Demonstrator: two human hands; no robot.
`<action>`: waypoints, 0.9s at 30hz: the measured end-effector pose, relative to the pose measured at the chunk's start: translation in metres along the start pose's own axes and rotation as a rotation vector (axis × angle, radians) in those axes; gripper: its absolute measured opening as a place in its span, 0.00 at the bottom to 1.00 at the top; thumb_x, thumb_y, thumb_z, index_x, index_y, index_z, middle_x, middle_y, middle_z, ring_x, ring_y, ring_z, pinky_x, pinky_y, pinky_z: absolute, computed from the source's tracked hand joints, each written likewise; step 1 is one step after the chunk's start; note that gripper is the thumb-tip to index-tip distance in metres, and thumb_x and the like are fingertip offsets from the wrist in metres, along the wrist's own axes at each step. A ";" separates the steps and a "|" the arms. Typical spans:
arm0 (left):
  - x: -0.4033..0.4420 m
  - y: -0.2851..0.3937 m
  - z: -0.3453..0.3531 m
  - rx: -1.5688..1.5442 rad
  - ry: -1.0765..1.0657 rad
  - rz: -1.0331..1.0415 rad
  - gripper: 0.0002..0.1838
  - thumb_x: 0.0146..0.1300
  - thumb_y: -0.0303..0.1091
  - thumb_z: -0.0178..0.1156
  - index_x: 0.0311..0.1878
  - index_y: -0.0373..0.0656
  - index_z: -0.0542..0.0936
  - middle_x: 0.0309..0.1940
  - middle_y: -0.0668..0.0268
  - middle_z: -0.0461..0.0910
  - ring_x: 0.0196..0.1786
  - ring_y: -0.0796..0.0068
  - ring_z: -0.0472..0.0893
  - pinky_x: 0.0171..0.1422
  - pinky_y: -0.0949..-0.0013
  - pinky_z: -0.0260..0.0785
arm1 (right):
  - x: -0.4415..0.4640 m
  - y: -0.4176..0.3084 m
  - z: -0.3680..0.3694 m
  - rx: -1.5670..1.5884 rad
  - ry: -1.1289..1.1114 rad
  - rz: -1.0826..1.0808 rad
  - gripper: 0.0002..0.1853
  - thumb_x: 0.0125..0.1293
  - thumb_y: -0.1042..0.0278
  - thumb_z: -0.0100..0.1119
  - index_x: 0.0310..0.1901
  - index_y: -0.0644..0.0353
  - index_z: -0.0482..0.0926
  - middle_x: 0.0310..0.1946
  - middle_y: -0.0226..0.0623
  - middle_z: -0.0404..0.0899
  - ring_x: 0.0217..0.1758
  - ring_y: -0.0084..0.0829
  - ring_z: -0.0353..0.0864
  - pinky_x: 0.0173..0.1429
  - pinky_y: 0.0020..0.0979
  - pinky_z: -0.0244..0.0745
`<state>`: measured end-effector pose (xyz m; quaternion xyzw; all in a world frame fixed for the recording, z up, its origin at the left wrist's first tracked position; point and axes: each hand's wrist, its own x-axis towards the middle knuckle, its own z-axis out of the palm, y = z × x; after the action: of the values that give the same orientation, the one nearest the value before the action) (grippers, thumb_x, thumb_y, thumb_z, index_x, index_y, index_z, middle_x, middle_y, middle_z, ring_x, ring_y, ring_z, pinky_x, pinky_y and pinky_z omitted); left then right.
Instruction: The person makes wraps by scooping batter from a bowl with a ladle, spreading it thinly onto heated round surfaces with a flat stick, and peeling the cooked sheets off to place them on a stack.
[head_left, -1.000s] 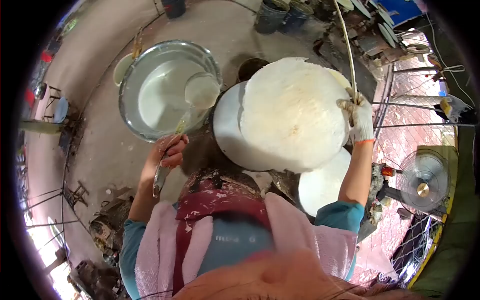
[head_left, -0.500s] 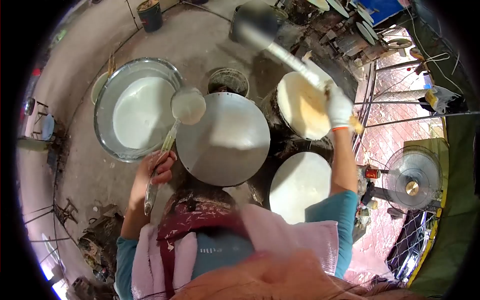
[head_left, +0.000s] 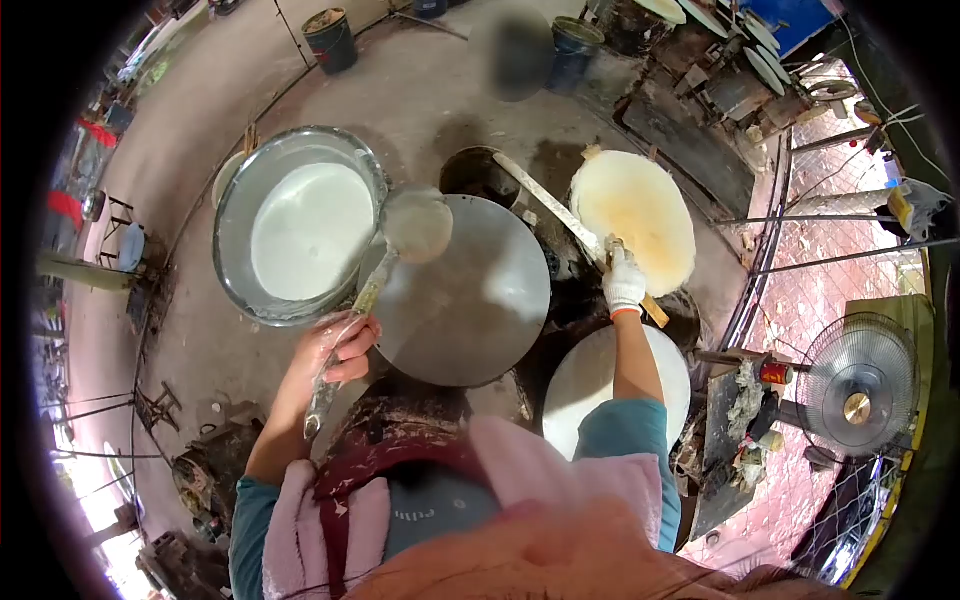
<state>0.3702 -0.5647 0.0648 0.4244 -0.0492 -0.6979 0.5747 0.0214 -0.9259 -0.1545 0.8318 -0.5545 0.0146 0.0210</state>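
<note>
My bare left hand is wrapped round the handle of a ladle. The ladle's round bowl hangs over the upper left edge of a grey round griddle, close to a big metal basin of white batter. In a white glove, my right hand grips a long pale wooden stick. Its far end is at the rim of a dark bucket behind the griddle. Beside the glove, a round pancake, browned in the middle, covers the right-hand griddle.
Another round griddle with a white surface lies below my right forearm. A fan stands at the right by wire mesh. Dark buckets stand at the back, and metal equipment is at the back right.
My right hand has come down and left with the stick, whose far end has swung down to the bucket. My left hand still holds the ladle near the basin. The view has shifted slightly.
</note>
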 end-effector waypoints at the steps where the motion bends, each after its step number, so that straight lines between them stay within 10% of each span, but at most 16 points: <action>1: 0.005 -0.003 0.001 0.016 -0.006 -0.008 0.15 0.73 0.37 0.49 0.42 0.31 0.72 0.17 0.73 0.60 0.09 0.85 0.55 0.13 0.77 0.44 | -0.002 0.003 0.000 0.049 -0.008 -0.018 0.23 0.58 0.66 0.60 0.56 0.52 0.70 0.45 0.45 0.78 0.43 0.46 0.82 0.47 0.44 0.77; 10: 0.106 -0.057 -0.024 0.299 -0.269 -0.147 0.13 0.73 0.39 0.50 0.42 0.37 0.74 0.16 0.72 0.63 0.11 0.82 0.59 0.13 0.74 0.51 | -0.095 -0.043 -0.019 0.755 0.092 0.201 0.29 0.62 0.62 0.62 0.65 0.55 0.68 0.47 0.49 0.79 0.47 0.42 0.79 0.51 0.37 0.74; 13: 0.146 -0.092 -0.042 1.184 -0.183 0.216 0.12 0.68 0.38 0.56 0.41 0.38 0.72 0.21 0.59 0.74 0.16 0.61 0.73 0.21 0.62 0.65 | -0.164 -0.078 -0.008 1.037 -0.016 0.416 0.28 0.69 0.67 0.57 0.68 0.62 0.63 0.46 0.39 0.80 0.44 0.23 0.77 0.50 0.26 0.73; 15: 0.172 -0.111 -0.069 1.557 -0.098 0.645 0.13 0.64 0.38 0.60 0.39 0.38 0.71 0.24 0.51 0.78 0.22 0.49 0.78 0.27 0.55 0.69 | -0.219 -0.112 0.001 1.782 0.045 0.680 0.24 0.72 0.69 0.51 0.68 0.62 0.64 0.49 0.36 0.78 0.44 0.25 0.77 0.50 0.23 0.73; 17: 0.178 -0.100 -0.079 1.635 -0.078 0.645 0.14 0.61 0.37 0.62 0.40 0.38 0.71 0.27 0.48 0.78 0.28 0.42 0.78 0.31 0.50 0.69 | -0.261 -0.155 -0.024 1.419 0.121 0.624 0.25 0.73 0.71 0.50 0.68 0.68 0.61 0.63 0.40 0.70 0.56 0.21 0.73 0.61 0.22 0.69; 18: 0.181 -0.093 -0.087 1.674 -0.066 0.647 0.15 0.60 0.37 0.63 0.41 0.38 0.71 0.28 0.47 0.79 0.31 0.39 0.78 0.34 0.47 0.69 | -0.266 -0.186 -0.089 1.521 -0.025 0.715 0.26 0.75 0.68 0.46 0.71 0.62 0.57 0.52 0.37 0.77 0.45 0.28 0.78 0.49 0.27 0.75; 19: 0.185 -0.083 -0.096 1.667 -0.066 0.726 0.16 0.60 0.37 0.64 0.43 0.38 0.71 0.28 0.47 0.78 0.30 0.40 0.78 0.33 0.48 0.69 | -0.281 -0.208 -0.074 0.955 0.092 0.589 0.27 0.73 0.61 0.48 0.71 0.58 0.58 0.62 0.52 0.70 0.58 0.38 0.76 0.61 0.33 0.71; 22: 0.192 -0.037 -0.108 1.615 -0.026 1.016 0.19 0.60 0.36 0.65 0.48 0.39 0.70 0.26 0.49 0.78 0.28 0.43 0.78 0.31 0.52 0.70 | -0.307 -0.256 -0.064 0.437 -0.178 0.736 0.32 0.70 0.47 0.48 0.73 0.41 0.54 0.44 0.58 0.77 0.45 0.52 0.79 0.46 0.43 0.74; 25: 0.167 0.033 -0.098 1.450 0.059 1.241 0.18 0.60 0.34 0.64 0.49 0.39 0.71 0.25 0.51 0.77 0.27 0.46 0.78 0.29 0.56 0.69 | -0.296 -0.292 -0.051 0.510 -0.319 0.929 0.32 0.69 0.46 0.48 0.72 0.45 0.58 0.40 0.58 0.79 0.46 0.51 0.79 0.48 0.44 0.74; 27: 0.150 0.064 -0.097 1.296 0.085 1.203 0.15 0.61 0.33 0.64 0.46 0.38 0.72 0.23 0.52 0.76 0.25 0.50 0.78 0.27 0.59 0.68 | -0.284 -0.319 -0.045 1.008 0.020 0.957 0.25 0.68 0.52 0.55 0.61 0.60 0.74 0.41 0.48 0.83 0.38 0.37 0.83 0.45 0.37 0.75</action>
<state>0.4855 -0.6722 -0.0416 0.5943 -0.6285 -0.0962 0.4924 0.2071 -0.5394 -0.1290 0.4041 -0.7855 0.2859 -0.3714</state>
